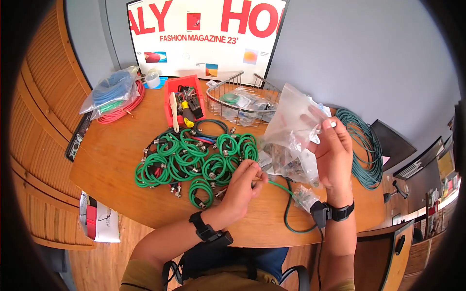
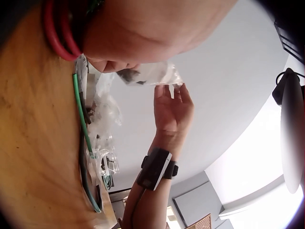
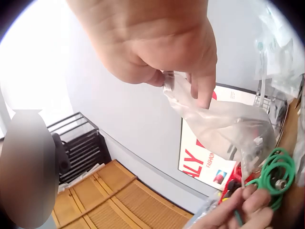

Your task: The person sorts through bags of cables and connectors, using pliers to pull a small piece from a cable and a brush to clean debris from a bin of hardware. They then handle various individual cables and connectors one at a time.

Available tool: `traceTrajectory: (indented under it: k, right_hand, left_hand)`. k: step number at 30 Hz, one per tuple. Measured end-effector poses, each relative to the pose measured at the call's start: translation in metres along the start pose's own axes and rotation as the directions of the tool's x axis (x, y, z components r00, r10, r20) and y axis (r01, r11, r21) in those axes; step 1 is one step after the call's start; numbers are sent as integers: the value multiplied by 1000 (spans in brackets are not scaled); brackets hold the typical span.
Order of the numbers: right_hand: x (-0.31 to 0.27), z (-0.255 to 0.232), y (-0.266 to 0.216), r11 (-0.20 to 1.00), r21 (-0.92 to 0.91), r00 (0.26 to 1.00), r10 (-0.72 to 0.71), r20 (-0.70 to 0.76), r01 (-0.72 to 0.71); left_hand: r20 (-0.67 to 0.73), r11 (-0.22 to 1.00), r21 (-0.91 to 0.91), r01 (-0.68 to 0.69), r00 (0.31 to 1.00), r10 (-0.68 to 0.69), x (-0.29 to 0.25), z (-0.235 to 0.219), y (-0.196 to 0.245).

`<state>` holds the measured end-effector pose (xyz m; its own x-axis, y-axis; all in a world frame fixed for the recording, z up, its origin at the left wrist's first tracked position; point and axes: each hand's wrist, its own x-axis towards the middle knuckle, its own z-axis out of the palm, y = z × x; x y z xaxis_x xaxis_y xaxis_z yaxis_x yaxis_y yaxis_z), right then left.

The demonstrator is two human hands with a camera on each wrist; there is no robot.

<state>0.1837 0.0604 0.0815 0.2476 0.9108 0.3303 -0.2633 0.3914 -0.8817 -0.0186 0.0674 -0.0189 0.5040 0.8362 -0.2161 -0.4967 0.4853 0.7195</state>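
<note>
In the head view, my right hand pinches the top edge of a clear plastic bag, which hangs down with small items in its lower part. My left hand has its fingers curled around a small thing by the bag's lower corner; a green cable shows beside it. In the right wrist view, the bag stretches from the right hand down to the left fingers. Coiled green cables with metal connectors lie left of the left hand.
A red bin of tools and a wire basket stand behind the coils. Bagged blue cable lies at the back left, and a dark green coil at the right. The monitor stands at the back.
</note>
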Motion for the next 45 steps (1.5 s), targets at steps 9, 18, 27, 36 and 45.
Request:
traceTrajectory:
  k: [9,18,27,36,45]
  right_hand:
    - [-18,-6,9,950,300,995,98,-18,-88]
    - [-31,-39,43,937,333,965,177,-193,-105]
    - [-39,-48,37,936,334,984,151,-91,-113]
    - [-67,-22,10,995,-63,815,-31,579,82]
    - [-95,4,-14,574,-360,666,-518,537,736]
  left_hand:
    - [169,954,-298,-4,984,57,5,-10,3]
    - [53,989,-127,-78,995,86,-5,6,11]
    - [98,956,-268,-118,984,149,2,-11,-3]
    - [84,962,-254,-98,989,122,11,-33,-15]
    - [-50,992,-85,-90,995,86,1,-27,7]
